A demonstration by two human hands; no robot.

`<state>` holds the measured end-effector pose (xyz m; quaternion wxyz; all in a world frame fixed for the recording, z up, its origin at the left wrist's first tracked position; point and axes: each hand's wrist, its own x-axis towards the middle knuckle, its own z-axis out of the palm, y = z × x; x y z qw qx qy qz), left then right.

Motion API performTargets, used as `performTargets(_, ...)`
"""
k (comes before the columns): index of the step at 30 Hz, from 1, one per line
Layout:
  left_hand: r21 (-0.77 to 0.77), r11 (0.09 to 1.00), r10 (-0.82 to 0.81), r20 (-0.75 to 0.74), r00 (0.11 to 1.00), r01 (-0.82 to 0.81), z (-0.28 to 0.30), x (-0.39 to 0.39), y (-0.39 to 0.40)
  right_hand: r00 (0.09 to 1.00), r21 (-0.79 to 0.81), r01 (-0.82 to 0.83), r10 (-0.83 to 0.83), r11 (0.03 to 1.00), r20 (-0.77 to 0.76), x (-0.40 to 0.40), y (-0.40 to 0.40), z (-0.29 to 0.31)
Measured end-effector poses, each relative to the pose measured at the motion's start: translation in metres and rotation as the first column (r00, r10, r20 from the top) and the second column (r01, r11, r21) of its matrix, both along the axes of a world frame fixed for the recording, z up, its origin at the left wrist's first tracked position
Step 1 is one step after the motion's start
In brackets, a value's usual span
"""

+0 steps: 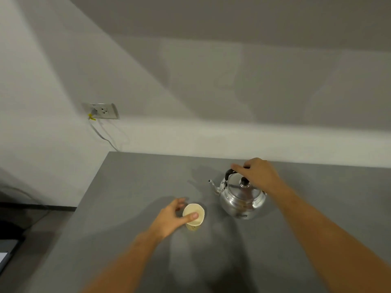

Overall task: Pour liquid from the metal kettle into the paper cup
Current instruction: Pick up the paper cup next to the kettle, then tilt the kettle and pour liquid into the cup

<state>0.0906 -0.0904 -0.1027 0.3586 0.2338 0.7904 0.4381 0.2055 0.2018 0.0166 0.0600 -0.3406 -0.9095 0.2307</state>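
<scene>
1. Right grip point(255, 172) curled over black kettle handle point(229, 172), closure unclear.
2. Left grip point(172, 216) pinching paper cup point(194, 216), thumb across rim.
3. Kettle point(242, 197) upright on bench point(127, 208), spout towards cup, near it.
4. Step judged: grasping before pouring. Next: lift, tilt spout over cup.

Dim, even indoor light, greyish all over — the wall point(190, 70) carries broad diagonal bands of shade, with a paler strip just above the counter's point(127, 229) far edge. Soft double shadows spread left of the metal kettle point(241, 197) and under the left hand point(169, 218). The kettle's lid throws bright glare. Whole frame is soft, forearms smeared near the bottom edge — wide-angle bend tilts the wall socket point(102, 111) at left.
</scene>
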Motion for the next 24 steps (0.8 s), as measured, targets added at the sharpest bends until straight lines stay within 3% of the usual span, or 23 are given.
performTargets(6,0.034,0.999,-0.036,0.011,0.999,0.036,-0.023,0.015,0.000,0.996,0.041,-0.071,0.068,0.997,0.064,0.017,-0.044,0.010)
performTargets(12,0.139,0.988,0.063,0.046,0.997,-0.069,-0.045,0.023,0.007,0.986,0.071,-0.118,0.108,0.990,0.131,0.022,-0.074,0.016)
performTargets(24,0.109,0.981,0.161,0.003,0.987,-0.160,-0.032,0.034,0.012,0.957,0.241,-0.222,0.164,0.945,0.237,0.011,-0.106,0.025)
